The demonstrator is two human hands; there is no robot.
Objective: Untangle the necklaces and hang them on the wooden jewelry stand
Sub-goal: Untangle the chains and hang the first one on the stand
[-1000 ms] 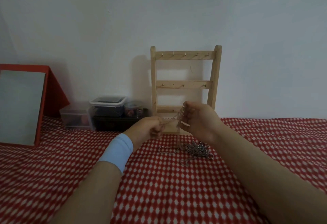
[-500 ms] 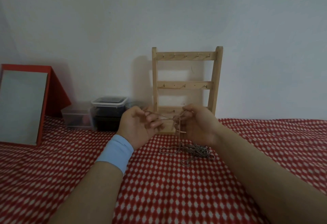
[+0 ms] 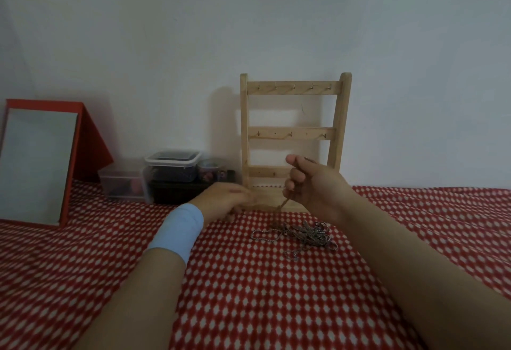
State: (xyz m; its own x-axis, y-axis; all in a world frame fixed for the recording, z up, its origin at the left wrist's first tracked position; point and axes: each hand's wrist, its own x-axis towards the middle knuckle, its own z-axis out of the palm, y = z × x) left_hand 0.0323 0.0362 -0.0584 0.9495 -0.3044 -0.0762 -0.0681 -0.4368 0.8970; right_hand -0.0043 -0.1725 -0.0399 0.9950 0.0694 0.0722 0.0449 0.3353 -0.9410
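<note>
A wooden jewelry stand (image 3: 295,134) with three hook rails leans against the wall, its hooks bare. A tangle of silver necklaces (image 3: 302,235) lies on the red patterned cloth in front of it. My right hand (image 3: 312,184) is raised before the stand's lowest rail, its fingers curled round a thin chain (image 3: 283,203) that runs down and left. My left hand (image 3: 224,199), blurred by motion and wearing a light blue wristband, sits low by the stand's base at the chain's other end; whether it still holds the chain is unclear.
A red-framed mirror (image 3: 38,164) leans at the left. Clear plastic boxes (image 3: 171,168) and a small jar (image 3: 208,171) stand on a dark box between mirror and stand. The red cloth (image 3: 249,294) covers the whole surface.
My left hand has dropped from beside the right hand to near the stand's base. The right hand rose slightly, and the chain now stretches diagonally between them.
</note>
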